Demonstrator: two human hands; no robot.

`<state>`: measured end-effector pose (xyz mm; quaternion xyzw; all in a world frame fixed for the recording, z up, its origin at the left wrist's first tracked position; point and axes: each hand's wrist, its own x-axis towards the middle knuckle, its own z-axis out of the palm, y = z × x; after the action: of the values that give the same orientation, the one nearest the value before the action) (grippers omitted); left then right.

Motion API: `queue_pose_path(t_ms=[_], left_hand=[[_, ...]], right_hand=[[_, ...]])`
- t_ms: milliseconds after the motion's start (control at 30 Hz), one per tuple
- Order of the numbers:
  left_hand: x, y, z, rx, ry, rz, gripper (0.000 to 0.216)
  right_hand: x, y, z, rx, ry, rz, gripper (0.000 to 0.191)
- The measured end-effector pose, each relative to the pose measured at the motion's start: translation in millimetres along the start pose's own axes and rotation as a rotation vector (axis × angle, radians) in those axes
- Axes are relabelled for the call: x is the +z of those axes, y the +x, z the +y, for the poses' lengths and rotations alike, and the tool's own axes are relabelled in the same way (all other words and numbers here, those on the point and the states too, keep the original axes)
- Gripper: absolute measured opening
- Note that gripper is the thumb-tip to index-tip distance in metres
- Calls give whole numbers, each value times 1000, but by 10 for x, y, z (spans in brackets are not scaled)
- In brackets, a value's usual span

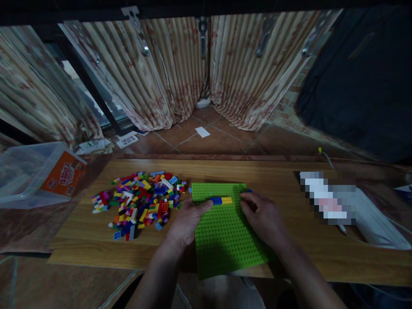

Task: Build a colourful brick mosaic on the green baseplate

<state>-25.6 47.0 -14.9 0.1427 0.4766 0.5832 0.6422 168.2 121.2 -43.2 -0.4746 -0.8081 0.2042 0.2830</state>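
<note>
A green studded baseplate point(222, 240) lies on the wooden table in front of me, its near end reaching past the table's front edge. On its upper part sit a blue brick point(217, 200) and a yellow brick point(227, 200), end to end in a row. My left hand point(186, 221) is closed on the plate's left edge, its thumb on top against the blue brick's left end. At the right edge my right hand point(262, 214) has its fingers curled together; what they hold, if anything, is hidden. A bit of blue point(249, 190) shows just beyond those fingers.
Loose coloured bricks point(141, 201) are heaped on the table point(86, 244) to the left. A clear plastic box point(28, 171) with an orange label stands at far left. On the right lie a blurred-out object point(325, 197), a white item point(376, 219) and a cable.
</note>
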Motion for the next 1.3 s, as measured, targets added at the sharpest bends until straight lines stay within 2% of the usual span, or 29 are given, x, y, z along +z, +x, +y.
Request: queue_pose_path(t_ms=[200,333,467,533,633,867,1000,1133,1300], left_hand=[[-8,-16,16,-18,9,6,41],[-5,-25,22,-17,18,12,40],[-1,-13,9,-43,5,0,41],[6,-10,9,-55,-2,-18,43],[20,-24,34,-79,-16,-37,45],[-9,-77,121,-180,107,-147,39],[-79,-71,132,-143,186,-188,40],[-91,-110,138,-91,224,-155,37],[-62,-151,123,-75,152,-141,35]], right_hand=[[-96,36,246,152,-148,10,24],[-176,43,252,180,-168,74,26],[-180,32,12,47,40,111,28],[-121,21,-126,-63,159,23,25],[-7,8,-252,-175,217,-88,22],[12,-29,-329,-254,159,-121,11],[7,-80,-384,-316,102,-111,12],[17,-115,-411,-367,105,-81,11],[-42,-121,-406,-380,119,-26,13]])
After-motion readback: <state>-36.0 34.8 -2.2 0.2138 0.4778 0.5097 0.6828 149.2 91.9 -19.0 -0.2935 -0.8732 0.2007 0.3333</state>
